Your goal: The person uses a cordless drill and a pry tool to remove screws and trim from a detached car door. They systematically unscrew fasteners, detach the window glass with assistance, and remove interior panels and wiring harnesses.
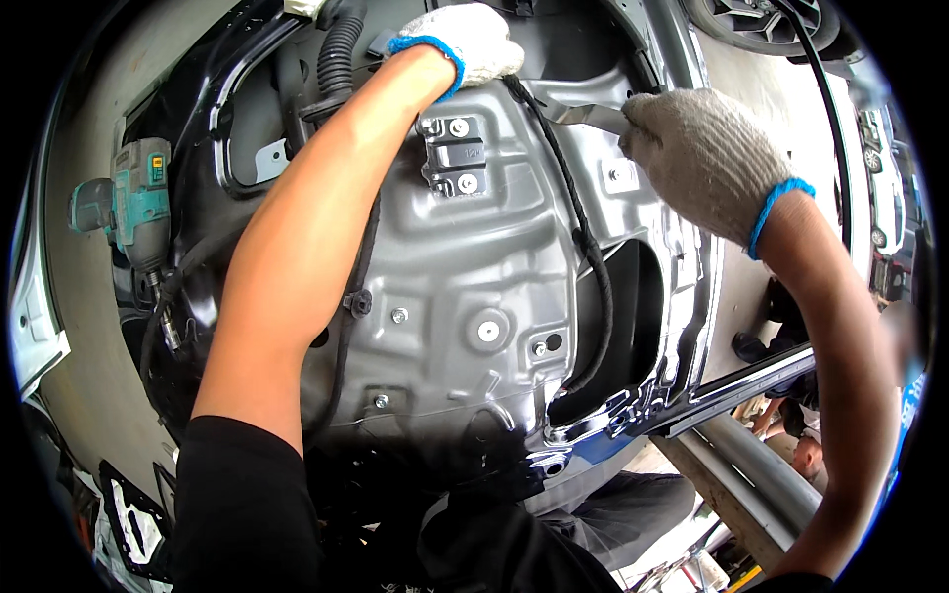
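Observation:
A grey metal car door (450, 262), its inner side bare, lies before me. At its far part my left hand (470, 44), in a white knit glove with a blue cuff, is closed at the upper end of a black wiring harness (568, 183). Its fingertips are hidden. The harness runs from there down to the opening at the lower right. My right hand (707, 148), gloved in greyish knit, grips a flat metal pry tool (588, 117). The tool's blade points left, close to the harness, and its far tip is hard to make out.
A teal-and-black power driver (138, 208) with a long socket rests at the door's left. A ribbed black rubber boot (338, 54) rises near the far edge. At the right are a metal rail (751, 474), a car wheel (761, 20) and another person (806, 450).

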Demonstrator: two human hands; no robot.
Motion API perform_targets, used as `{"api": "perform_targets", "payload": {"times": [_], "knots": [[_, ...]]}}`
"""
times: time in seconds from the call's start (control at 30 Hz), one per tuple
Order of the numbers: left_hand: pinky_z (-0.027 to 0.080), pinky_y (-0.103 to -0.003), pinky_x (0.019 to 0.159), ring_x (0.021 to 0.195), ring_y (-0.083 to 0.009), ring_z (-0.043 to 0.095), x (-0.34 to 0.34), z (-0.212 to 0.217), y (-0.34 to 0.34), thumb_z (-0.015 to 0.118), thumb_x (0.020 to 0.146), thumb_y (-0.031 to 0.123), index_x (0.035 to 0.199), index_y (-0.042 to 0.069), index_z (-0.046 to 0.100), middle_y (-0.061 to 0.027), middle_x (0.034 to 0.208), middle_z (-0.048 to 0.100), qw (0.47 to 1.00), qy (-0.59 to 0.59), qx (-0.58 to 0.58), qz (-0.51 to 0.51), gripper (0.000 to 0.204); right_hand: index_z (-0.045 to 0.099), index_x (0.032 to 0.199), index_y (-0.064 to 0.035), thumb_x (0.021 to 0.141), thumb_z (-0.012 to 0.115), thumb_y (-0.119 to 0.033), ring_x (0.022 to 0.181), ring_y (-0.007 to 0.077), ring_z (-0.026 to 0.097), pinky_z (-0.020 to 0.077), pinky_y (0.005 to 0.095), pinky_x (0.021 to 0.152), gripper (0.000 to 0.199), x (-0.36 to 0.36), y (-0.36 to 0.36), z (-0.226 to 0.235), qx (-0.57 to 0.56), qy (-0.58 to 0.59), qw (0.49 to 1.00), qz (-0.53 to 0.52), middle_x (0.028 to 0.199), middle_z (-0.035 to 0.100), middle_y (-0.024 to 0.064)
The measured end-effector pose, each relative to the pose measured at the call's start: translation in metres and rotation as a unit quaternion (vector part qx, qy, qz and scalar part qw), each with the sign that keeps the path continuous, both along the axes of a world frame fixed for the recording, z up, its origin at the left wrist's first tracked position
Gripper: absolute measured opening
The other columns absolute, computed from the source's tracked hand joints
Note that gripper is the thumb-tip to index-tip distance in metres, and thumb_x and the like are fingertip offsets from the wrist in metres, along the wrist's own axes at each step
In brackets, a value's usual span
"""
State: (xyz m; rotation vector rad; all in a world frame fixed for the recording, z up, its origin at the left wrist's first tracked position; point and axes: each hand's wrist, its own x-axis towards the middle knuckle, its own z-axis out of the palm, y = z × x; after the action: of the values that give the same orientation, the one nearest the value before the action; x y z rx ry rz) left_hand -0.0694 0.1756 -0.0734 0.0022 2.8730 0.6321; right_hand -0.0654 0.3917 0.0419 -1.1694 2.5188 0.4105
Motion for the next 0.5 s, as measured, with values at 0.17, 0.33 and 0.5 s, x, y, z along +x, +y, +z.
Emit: {"api": "perform_targets", "payload": {"times": [0.17,0.33,0.5], "knots": [[0.051,-0.046,0.081,0.090,-0.0384,0.067,-0.006,-0.011,-0.003,0.053,0.083,0.038,0.089,0.005,0.075,-0.0223,0.094,0.070,1.000,-0.014,-0.010,-0.022,0.040,0.068,0.093,0.0008,0.097,0.052,-0.018,0.066,0.0321,0.066,0.0529,0.0441,0.067,0.025,-0.016,-0.008,0.001,0.047,0.011,0.997,0.068,0.073,0.065,0.0190],[0.051,-0.047,0.080,0.089,-0.0395,0.066,-0.011,-0.025,-0.008,0.054,0.082,0.037,0.087,0.003,0.074,-0.0238,0.093,0.069,0.993,0.022,-0.056,-0.103,0.039,0.068,0.093,0.0015,0.098,0.052,-0.019,0.059,0.0257,0.062,0.0513,0.0407,0.063,0.026,-0.022,-0.010,0.003,0.040,-0.048,0.997,0.047,0.066,0.062,0.0148],[0.048,-0.046,0.069,0.074,-0.0376,0.066,-0.007,-0.014,-0.008,0.055,0.081,0.038,0.076,0.003,0.072,-0.0205,0.075,0.068,0.998,-0.048,0.026,-0.012,0.039,0.069,0.095,0.0007,0.099,0.051,-0.019,0.057,0.0233,0.061,0.0512,0.0396,0.061,0.027,-0.025,-0.003,-0.007,0.037,-0.035,0.992,0.114,0.064,0.061,0.0136]]}}
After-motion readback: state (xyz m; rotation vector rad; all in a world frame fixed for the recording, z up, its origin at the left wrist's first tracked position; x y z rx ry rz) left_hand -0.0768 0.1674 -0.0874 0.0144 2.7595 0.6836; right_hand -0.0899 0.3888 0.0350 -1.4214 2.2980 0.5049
